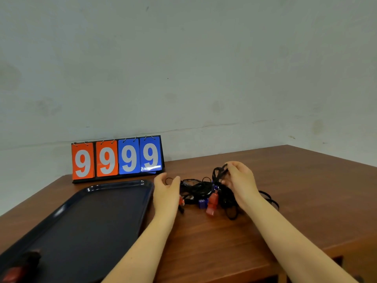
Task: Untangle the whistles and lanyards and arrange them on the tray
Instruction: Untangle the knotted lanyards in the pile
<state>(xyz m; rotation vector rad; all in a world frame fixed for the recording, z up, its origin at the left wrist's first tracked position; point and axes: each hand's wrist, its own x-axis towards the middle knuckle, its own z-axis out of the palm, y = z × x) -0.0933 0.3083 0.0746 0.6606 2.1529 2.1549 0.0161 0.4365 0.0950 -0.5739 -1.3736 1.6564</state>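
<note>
while left hand [166, 193] hovers, right hand [239, 185] pinches lanyards [219, 173].

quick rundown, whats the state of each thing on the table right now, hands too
tray: flat on the table, one red whistle with a cord at its near corner
pile of cords: tangled, beside the tray
red whistle: in the pile
blue whistle: in the pile
scoreboard: upright, reads 9999
left hand: loosely curled at the pile's edge
right hand: pinching a cord loop
</note>
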